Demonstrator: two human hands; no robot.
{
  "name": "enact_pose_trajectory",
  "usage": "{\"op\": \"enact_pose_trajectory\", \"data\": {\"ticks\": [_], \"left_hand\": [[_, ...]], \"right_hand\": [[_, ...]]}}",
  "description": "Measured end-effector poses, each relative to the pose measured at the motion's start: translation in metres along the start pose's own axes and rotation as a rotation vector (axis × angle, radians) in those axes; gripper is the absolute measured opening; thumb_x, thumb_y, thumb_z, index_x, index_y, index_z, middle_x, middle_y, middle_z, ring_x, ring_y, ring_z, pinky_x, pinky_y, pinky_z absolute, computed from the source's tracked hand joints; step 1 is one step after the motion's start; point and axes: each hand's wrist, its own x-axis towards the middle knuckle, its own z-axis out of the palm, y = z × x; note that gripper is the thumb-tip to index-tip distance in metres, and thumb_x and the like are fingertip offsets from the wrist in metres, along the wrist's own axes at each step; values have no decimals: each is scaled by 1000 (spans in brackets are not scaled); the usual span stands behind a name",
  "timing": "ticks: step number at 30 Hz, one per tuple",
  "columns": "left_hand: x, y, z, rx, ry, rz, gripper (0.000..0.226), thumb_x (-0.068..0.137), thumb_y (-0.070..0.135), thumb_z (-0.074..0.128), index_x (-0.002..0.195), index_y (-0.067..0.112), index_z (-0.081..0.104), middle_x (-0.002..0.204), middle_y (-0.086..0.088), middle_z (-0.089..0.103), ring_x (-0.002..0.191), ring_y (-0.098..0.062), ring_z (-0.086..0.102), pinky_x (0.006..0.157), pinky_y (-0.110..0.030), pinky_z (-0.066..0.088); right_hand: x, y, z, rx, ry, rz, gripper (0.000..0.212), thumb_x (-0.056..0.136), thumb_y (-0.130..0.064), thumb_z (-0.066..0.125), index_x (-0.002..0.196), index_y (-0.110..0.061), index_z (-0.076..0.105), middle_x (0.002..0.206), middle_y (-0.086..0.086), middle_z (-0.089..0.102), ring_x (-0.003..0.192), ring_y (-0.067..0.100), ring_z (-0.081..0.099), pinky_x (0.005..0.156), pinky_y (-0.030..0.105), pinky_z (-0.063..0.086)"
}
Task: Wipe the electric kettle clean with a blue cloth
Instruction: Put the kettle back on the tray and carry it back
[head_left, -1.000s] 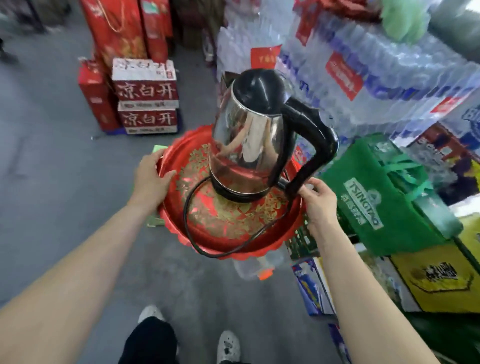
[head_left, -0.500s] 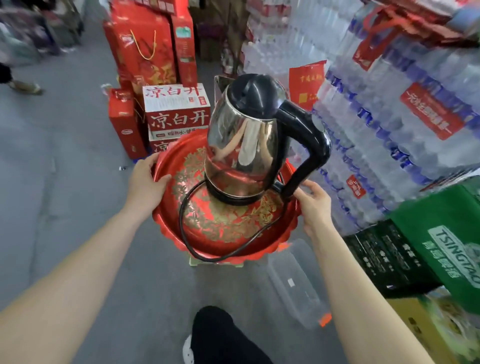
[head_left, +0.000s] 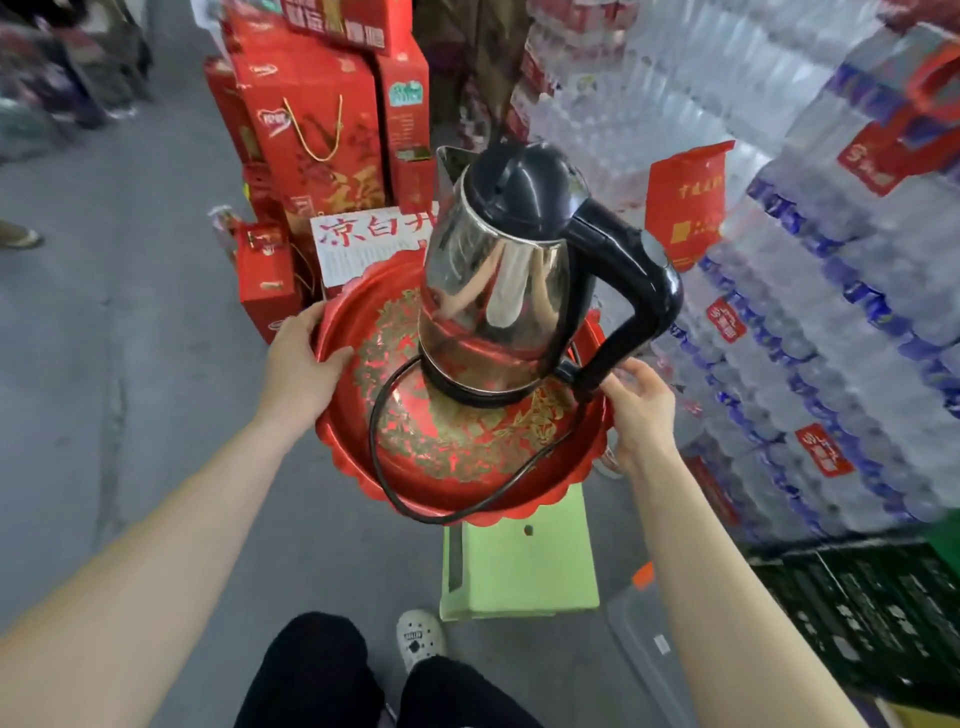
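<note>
Head view: shiny steel, black-lidded kettle (head_left: 498, 291).

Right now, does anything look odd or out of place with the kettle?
Yes: the kettle rides on a red tray carried in both hands, its loose cord draped over the near rim. No blue cloth is visible.

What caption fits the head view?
Both hands carry a red tray bearing a steel electric kettle.
</note>
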Motion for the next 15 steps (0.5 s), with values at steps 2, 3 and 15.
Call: {"op": "enact_pose_trajectory", "data": {"ticks": [2, 3, 15], "left_hand": [[38, -6, -4, 13, -2, 27, 57, 82, 13, 70, 134, 25, 52, 120, -1, 56, 112, -21, 54, 103, -41, 41], [60, -11, -5, 17, -19, 40, 57, 82, 13, 70, 135, 23, 52, 121, -4, 57, 114, -22, 54, 103, -39, 40], [310, -84, -4, 90, -336, 190, 57, 88, 19, 68, 140, 14, 46, 128, -12, 55, 121, -25, 48, 101, -28, 33]], "right_hand": [[19, -4, 32, -11, 31, 0, 23, 90, -11, 72, 112, -11, 65, 76, -6, 70, 52, 0, 68, 47, 18, 53], [28, -6, 48, -16, 54, 8, 25, 89, -10, 73, 113, -10, 66, 73, -8, 71, 52, 2, 67, 49, 22, 56], [134, 10, 233, 63, 302, 90, 18, 90, 0, 66, 104, -11, 65, 59, -13, 71, 45, 1, 58, 44, 18, 46]]}}
